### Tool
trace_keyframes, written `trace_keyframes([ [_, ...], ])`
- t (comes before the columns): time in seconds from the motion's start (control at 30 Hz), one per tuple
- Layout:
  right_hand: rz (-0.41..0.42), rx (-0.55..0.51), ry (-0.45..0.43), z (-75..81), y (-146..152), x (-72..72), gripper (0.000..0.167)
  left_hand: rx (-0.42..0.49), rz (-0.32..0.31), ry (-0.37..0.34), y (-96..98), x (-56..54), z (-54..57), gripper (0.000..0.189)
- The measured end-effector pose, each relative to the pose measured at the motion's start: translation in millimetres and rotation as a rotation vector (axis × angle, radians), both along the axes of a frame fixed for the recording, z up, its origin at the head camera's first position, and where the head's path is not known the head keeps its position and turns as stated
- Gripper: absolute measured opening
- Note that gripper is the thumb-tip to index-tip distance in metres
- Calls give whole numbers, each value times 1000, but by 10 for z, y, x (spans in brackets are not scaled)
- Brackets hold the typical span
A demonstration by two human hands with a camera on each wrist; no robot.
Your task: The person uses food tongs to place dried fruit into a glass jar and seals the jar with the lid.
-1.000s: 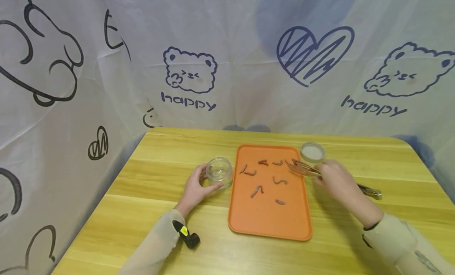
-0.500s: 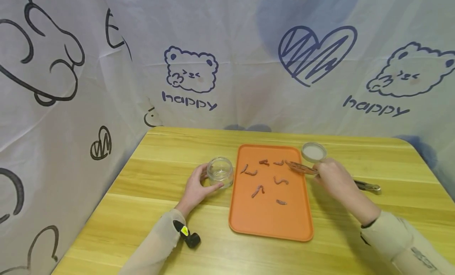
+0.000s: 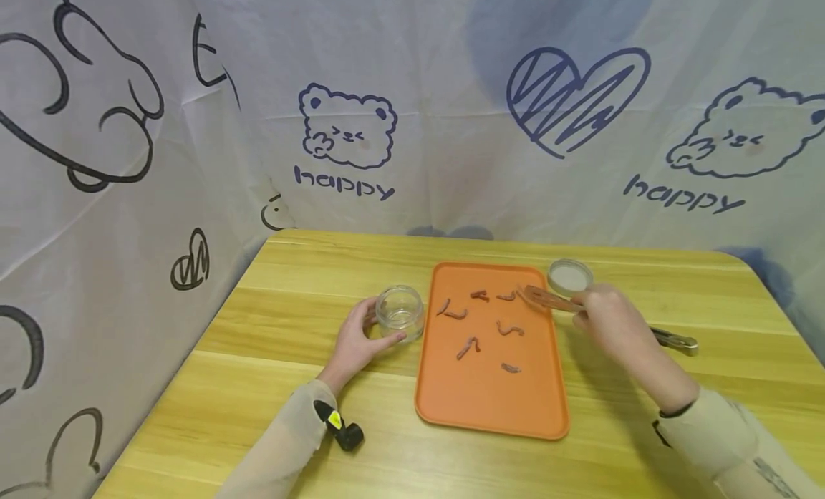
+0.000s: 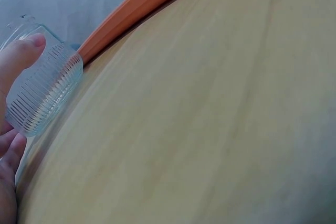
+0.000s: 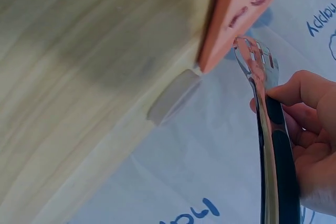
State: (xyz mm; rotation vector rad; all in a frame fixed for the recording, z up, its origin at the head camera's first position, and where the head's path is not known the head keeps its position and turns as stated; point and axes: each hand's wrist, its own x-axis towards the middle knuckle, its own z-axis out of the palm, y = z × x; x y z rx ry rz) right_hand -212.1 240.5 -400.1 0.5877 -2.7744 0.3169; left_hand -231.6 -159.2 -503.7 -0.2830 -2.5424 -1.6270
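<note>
Fingers and thumb of my left hand (image 3: 358,341) curl round a small clear glass jar (image 3: 399,314) standing just left of an orange tray (image 3: 490,406). The left wrist view shows the jar's ribbed side (image 4: 50,90) with the thumb on it. Several brownish-pink, worm-like pieces (image 3: 510,330) lie scattered on the tray. My right hand (image 3: 611,321) grips metal tongs (image 3: 553,300) with black handles (image 5: 286,161). The tongs' tips are over the tray's upper right edge, close together. Whether they pinch a piece is too small to tell.
A round, shallow lid (image 3: 570,277) lies beyond the tray's upper right corner, close to the right hand. All stands on a wooden table (image 3: 290,270). Behind it hangs a white cloth (image 3: 445,155) with drawings.
The tongs' arms, a little apart a second ago, are now closer together, with their tips still at the tray's upper right edge. The left hand and jar stay in place.
</note>
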Motion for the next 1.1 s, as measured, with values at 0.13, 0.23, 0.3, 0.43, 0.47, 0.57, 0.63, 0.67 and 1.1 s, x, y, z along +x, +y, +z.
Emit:
trace_keyframes([
  [0.13,-5,-14,10,76,-52,12,7,2,-3,2,-3,4,5,79],
  [0.23,2,-16,23,131,-123,17,10,2,-7,7,-4,6,6,78],
  [0.3,12,-16,26,172,-190,16,11,4,-9,7,-4,9,9,78],
  [0.43,35,-21,36,230,-339,12,12,2,-6,2,-2,11,13,78],
  [0.47,41,-24,35,240,-380,9,11,1,-6,1,-2,11,14,78],
  [0.57,65,-46,34,259,-507,-5,11,1,-5,-7,-1,11,17,78],
  [0.63,83,-75,30,267,-595,-15,12,3,-4,-14,-1,11,18,78],
  [0.67,91,-90,29,267,-637,-19,12,5,-4,-16,-1,13,19,78],
  [1.1,135,-158,23,324,-1175,-32,12,14,-7,-24,2,14,26,79],
])
